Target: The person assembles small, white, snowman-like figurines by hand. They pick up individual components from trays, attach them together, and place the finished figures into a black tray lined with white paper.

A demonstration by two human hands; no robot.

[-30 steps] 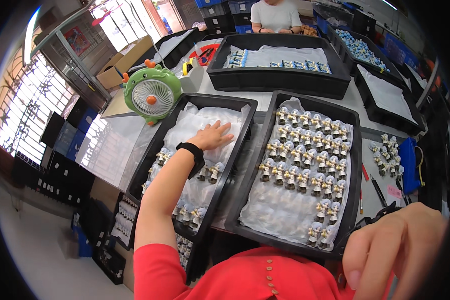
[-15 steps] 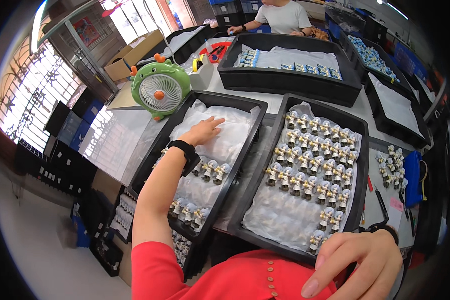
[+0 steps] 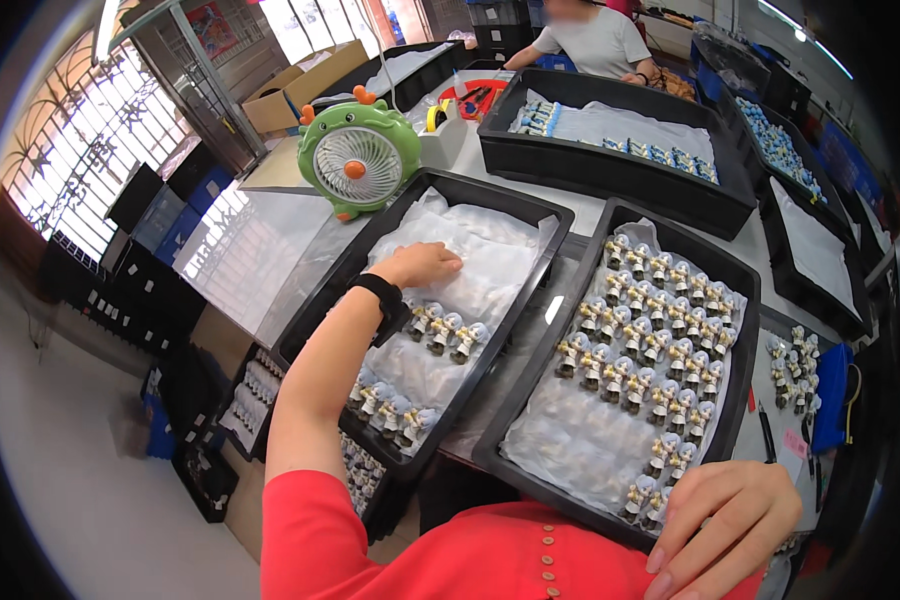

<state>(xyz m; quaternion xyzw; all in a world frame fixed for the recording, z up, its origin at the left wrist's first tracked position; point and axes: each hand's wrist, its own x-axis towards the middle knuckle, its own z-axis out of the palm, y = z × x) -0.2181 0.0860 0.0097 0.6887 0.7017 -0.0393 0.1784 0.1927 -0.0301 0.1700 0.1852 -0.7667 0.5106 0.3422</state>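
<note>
My left hand [image 3: 418,265], with a black band on its wrist, rests on the white paper sheet [image 3: 480,235] in the left black tray [image 3: 553,235]. Its fingers lie close together and slightly bent, holding nothing that I can see. Small figurines [image 3: 440,330] with pale hair stand in short rows nearer me in that tray. My right hand [image 3: 735,525] hangs palm down by the near corner of the right black tray [image 3: 745,330], its fingers loosely bent and apart, nothing visible in them. Rows of similar figurines [image 3: 660,345] fill the far part of the right tray's paper lining.
A green fan [image 3: 355,165] stands beyond the left tray. Behind lies a large black tray [image 3: 610,190] with blue-and-white pieces, and a person [image 3: 595,45] in white sits past it. Loose figurines [image 3: 792,370], a pen [image 3: 767,435] and a blue pouch [image 3: 832,400] are at right.
My left hand's fingers have drawn together from a spread, flat pose, still on the paper. The view has turned a little, so the trays appear farther right. My right hand stays near the tray corner.
</note>
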